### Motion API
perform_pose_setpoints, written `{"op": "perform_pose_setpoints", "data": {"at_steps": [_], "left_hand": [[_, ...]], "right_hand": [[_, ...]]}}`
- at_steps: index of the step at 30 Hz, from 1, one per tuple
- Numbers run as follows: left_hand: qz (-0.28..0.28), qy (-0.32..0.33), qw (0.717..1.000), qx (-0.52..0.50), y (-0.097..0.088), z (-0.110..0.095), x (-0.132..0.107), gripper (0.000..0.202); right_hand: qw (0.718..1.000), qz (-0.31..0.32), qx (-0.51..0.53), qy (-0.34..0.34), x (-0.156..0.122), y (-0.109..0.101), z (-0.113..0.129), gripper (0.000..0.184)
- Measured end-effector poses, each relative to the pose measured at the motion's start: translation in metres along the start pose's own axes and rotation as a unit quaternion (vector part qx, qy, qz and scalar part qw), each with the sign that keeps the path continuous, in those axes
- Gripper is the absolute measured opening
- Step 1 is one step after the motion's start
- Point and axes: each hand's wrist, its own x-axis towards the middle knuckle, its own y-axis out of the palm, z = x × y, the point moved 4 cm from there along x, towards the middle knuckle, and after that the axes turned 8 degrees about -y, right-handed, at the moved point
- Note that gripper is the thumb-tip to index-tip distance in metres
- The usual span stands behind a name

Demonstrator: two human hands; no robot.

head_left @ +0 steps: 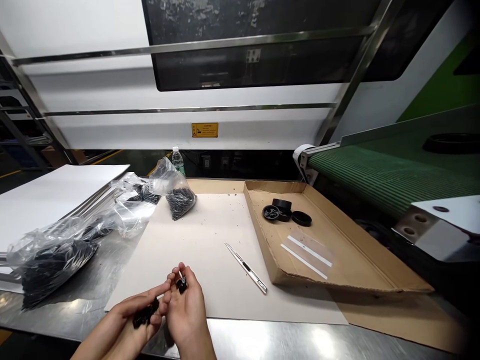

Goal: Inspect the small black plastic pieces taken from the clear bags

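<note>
Left hand: lower left of centre, left hand (129,311) cupped, thumb and fingers curled round a dark clump (145,315); looks like several small parts, count unclear.
Right hand: just beside it, right hand (187,307) palm up, thumb and fingertips pinching a small black piece (182,285); fingertips of the two hands touch or nearly touch.
Under hands: pale sheet (195,245) on metal counter (255,340), bottom centre.
Bag: clear bag (181,202) of black bits, upper left of centre; more filled bags (56,270) at left.
Knife: silver cutter (246,268), right of hands, lying flat, well apart from them.
Tray: cardboard tray (260,235), right of centre, holding round black parts (282,210) and a clear striped sheet (306,255).
Handling: best to keep the left palm cupped so the clump doesn't spill; pinch lightly, turn the piece with fingertips, stay low over the sheet.
Risk: small dark bits could drop and scatter; wrist could brush the cutter if swung right.
</note>
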Motion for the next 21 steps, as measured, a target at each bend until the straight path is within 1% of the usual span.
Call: {"op": "perform_pose_setpoints", "data": {"at_steps": [2, 3, 5, 7, 10, 12, 14, 15, 17, 18, 19, 21], "left_hand": [[-0.009, 0.009, 1.000, 0.022, -0.001, 0.000, -0.002, 0.023], [-0.004, 0.014, 0.999, 0.045, 0.000, 0.000, -0.002, 0.020], [0.033, 0.035, 0.993, 0.106, 0.004, 0.000, -0.001, 0.017], [0.064, 0.049, 0.979, 0.186, 0.007, 0.000, 0.005, 0.022], [0.062, 0.085, 0.940, 0.325, 0.009, -0.003, 0.020, 0.039], [0.057, 0.104, 0.916, 0.384, 0.013, -0.004, 0.029, 0.046], [0.047, 0.134, 0.895, 0.423, 0.020, -0.006, 0.034, 0.042], [0.037, 0.152, 0.879, 0.450, 0.024, -0.007, 0.035, 0.038], [0.014, 0.183, 0.838, 0.514, 0.030, -0.009, 0.033, 0.033], [0.006, 0.187, 0.825, 0.533, 0.032, -0.010, 0.032, 0.032], [-0.001, 0.179, 0.825, 0.536, 0.032, -0.011, 0.031, 0.032], [-0.015, 0.150, 0.855, 0.496, 0.029, -0.013, 0.031, 0.034]], "right_hand": [[1.000, 0.000, 0.005, 0.000, 0.000, -0.001, 0.001, 0.005], [1.000, 0.000, 0.010, -0.001, 0.001, -0.001, 0.001, 0.005], [1.000, 0.001, 0.019, -0.006, 0.001, -0.002, 0.000, 0.007], [1.000, 0.004, 0.029, -0.009, 0.001, -0.003, -0.001, 0.008], [0.999, 0.010, 0.041, -0.010, 0.001, -0.002, -0.003, 0.009], [0.999, 0.017, 0.040, -0.005, 0.000, -0.001, -0.004, 0.010], [0.999, 0.024, 0.034, 0.005, -0.001, 0.000, -0.004, 0.012], [0.999, 0.026, 0.034, 0.012, -0.002, 0.001, -0.004, 0.013], [0.998, 0.021, 0.045, 0.022, -0.004, 0.002, -0.004, 0.016], [0.998, 0.013, 0.053, 0.022, -0.005, 0.002, -0.003, 0.018], [0.998, 0.004, 0.059, 0.021, -0.006, 0.002, -0.003, 0.019], [0.997, -0.013, 0.070, 0.012, -0.007, 0.002, -0.002, 0.021]]}}
